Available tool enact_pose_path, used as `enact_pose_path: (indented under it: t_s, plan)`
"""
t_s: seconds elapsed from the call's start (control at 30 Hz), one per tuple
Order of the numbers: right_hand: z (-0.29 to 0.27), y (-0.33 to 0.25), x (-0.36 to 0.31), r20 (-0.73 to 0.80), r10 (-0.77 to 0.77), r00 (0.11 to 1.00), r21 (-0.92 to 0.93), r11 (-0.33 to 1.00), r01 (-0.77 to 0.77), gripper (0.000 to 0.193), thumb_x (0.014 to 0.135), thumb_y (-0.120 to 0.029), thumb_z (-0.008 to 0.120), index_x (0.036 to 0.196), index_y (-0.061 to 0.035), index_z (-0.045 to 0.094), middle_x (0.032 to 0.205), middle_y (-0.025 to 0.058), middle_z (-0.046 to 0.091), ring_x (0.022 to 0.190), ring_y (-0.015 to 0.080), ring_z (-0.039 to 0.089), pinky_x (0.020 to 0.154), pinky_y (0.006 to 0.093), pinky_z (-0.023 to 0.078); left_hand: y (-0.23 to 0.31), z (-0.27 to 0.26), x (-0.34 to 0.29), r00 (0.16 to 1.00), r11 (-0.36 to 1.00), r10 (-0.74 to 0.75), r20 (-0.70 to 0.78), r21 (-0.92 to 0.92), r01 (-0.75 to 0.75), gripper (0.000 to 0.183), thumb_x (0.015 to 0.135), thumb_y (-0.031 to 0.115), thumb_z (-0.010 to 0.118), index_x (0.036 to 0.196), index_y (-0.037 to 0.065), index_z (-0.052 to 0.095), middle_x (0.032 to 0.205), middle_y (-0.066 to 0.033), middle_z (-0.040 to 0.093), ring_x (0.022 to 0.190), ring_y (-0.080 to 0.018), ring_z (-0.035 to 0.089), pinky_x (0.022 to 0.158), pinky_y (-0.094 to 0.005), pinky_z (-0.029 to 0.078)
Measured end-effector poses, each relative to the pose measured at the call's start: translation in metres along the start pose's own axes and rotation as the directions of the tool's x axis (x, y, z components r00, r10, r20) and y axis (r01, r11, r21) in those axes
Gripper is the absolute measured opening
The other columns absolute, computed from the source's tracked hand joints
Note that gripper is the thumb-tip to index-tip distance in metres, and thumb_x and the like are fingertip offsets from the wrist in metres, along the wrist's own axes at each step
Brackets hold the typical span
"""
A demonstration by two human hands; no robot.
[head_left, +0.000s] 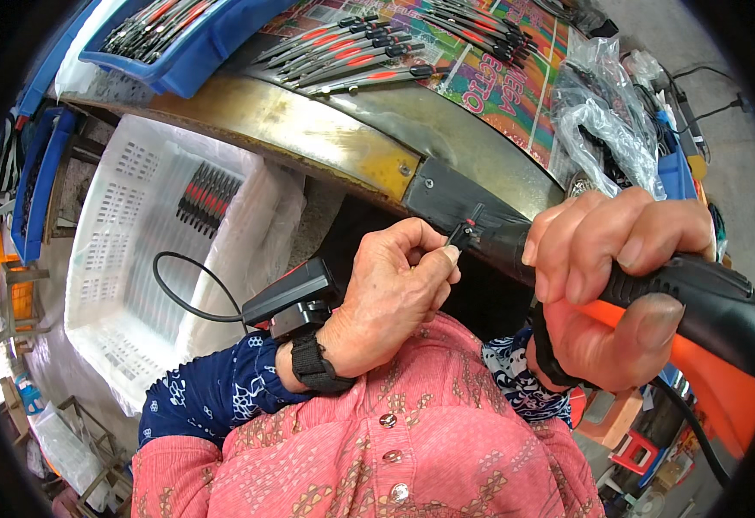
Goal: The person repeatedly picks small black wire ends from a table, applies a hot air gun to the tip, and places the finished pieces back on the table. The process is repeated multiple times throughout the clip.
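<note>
My left hand (386,289) is closed in a pinch at the table's near edge, thumb and forefinger on a small black part (464,234) with a bit of red on it. My right hand (610,276) wraps round an orange and black power tool (714,315). The tool's dark nose (502,245) points left, close to the small part; whether they touch I cannot tell. Behind the nose, a black block (446,192) is screwed to the metal table edge. Both wrists carry black straps, and a black device sits on the left one.
Slim grey, black and red pieces (351,53) lie on the table, with more on a colourful printed sheet (498,91). A blue bin (179,65) holds others. Left below stands a lined white basket (127,173) with several inside. Clear plastic bags (606,112) lie at right; a cable hangs from the tool.
</note>
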State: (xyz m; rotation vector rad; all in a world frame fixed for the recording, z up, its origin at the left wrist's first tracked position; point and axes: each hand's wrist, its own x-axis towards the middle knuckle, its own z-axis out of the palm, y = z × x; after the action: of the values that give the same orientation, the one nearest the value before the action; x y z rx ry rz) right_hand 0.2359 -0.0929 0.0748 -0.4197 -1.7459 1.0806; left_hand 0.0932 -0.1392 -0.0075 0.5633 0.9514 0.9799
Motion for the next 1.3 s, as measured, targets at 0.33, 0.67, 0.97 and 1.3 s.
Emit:
enact_pose_path:
  t_s: [0.33,0.67,0.97,1.3]
  plan:
    - [0.0000,0.0030,0.0023,0.024,-0.019,1.000,0.050,0.999,0.018,0.045,0.084,-0.048,0.062,0.094,-0.0085,0.042,0.068,0.0029,0.049,0.050,0.0144,0.049,0.057,0.0326,0.045,-0.0029,-0.0009,0.0010,1.000,0.999,0.029,0.002,0.017,-0.029,0.012,0.089,0.013,0.057,0.085,0.002,0.055,0.073,-0.0025,0.059,0.055,-0.0054,0.048,0.045,-0.0194,0.040]
    - [-0.0044,0.0031,0.0028,0.057,-0.040,0.998,0.093,0.995,0.034,0.048,0.083,-0.050,0.062,0.095,-0.0083,0.043,0.068,0.0029,0.049,0.052,0.0150,0.050,0.058,0.0330,0.046,-0.0035,-0.0022,0.0015,0.999,0.999,0.046,0.009,0.029,-0.046,0.010,0.089,0.012,0.057,0.086,0.002,0.056,0.074,-0.0027,0.060,0.056,-0.0054,0.048,0.046,-0.0194,0.039]
    - [-0.0085,0.0038,0.0063,0.100,-0.060,0.993,0.129,0.990,0.047,0.050,0.082,-0.052,0.063,0.097,-0.0082,0.045,0.068,0.0029,0.050,0.053,0.0156,0.051,0.060,0.0332,0.046,-0.0041,-0.0031,0.0024,0.999,0.999,0.039,0.019,-0.001,-0.039,0.010,0.089,0.012,0.056,0.087,0.003,0.055,0.075,-0.0025,0.060,0.056,-0.0053,0.049,0.046,-0.0189,0.040]
    - [-0.0042,0.0029,0.0082,0.066,-0.018,0.998,0.132,0.991,0.009,0.049,0.082,-0.051,0.063,0.095,-0.0083,0.043,0.068,0.0027,0.049,0.053,0.0155,0.051,0.060,0.0329,0.045,-0.0041,-0.0043,0.0026,0.999,1.000,0.030,0.025,-0.008,-0.029,0.009,0.089,0.011,0.056,0.087,0.002,0.055,0.075,-0.0030,0.060,0.055,-0.0055,0.048,0.045,-0.0195,0.039]
